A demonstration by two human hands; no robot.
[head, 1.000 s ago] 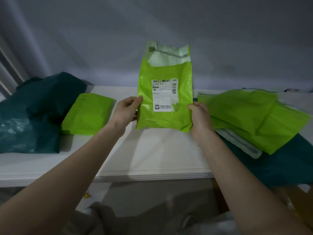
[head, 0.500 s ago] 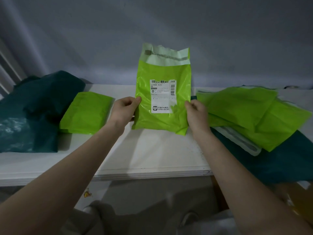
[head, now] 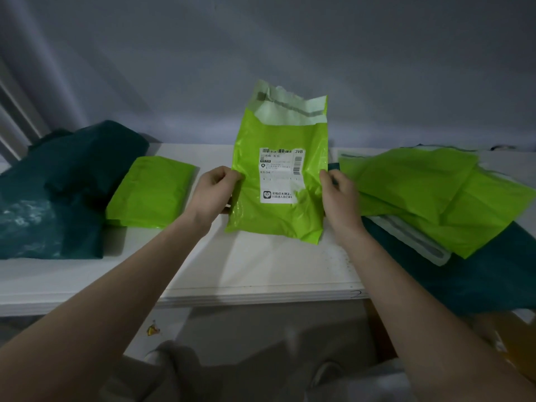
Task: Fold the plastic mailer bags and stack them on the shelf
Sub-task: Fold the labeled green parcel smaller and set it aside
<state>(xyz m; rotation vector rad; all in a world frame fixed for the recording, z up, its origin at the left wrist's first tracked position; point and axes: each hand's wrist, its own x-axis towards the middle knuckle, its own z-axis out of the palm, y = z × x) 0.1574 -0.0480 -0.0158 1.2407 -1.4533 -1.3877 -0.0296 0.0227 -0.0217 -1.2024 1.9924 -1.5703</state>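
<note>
In the middle of the frame a person holds one green mailer upright above the white shelf. The left hand pinches its left edge, fingers curled on the plastic, and the right hand pinches the right edge in the same way. The bottom edge of the mailer hangs just above the shelf or touches it; I cannot tell which. Its torn mouth stands open at the top, and a white label faces the camera.

At centre left lies a folded mailer, flat on the shelf. At the right, several loose mailers lie spread over a dark teal bag. Another dark bag fills the left side.

I think the fold is not yet begun. The plastic looks thin and slippery, so it may slide out of such a light pinch, or the fold may come out crooked if one hand moves down faster. The open mouth may also keep air inside, and then the folded piece may spring open on the stack.
</note>
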